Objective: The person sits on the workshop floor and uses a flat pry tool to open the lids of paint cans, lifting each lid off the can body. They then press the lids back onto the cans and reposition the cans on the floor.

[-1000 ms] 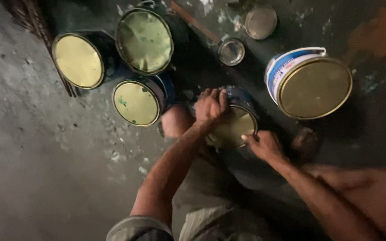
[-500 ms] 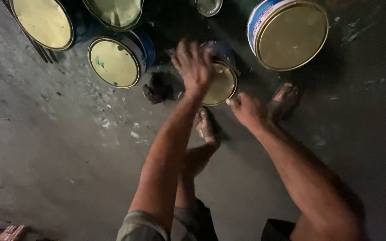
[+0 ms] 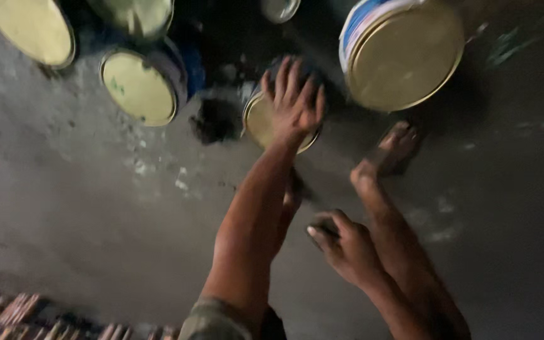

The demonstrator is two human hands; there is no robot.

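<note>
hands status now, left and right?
Left hand: open, fingers spread, flat on the lid of the small can.
Right hand: curled around something small and dark; cannot tell what.

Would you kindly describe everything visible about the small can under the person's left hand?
The small can is round, with a dull yellowish metal-looking lid and a dark, bluish side that is mostly hidden. It stands upright on the grey, paint-spattered floor, between a medium can and a large blue-and-white can. The left hand lies spread flat over its lid, covering most of it. The picture is blurred, so finer detail cannot be told.
</note>
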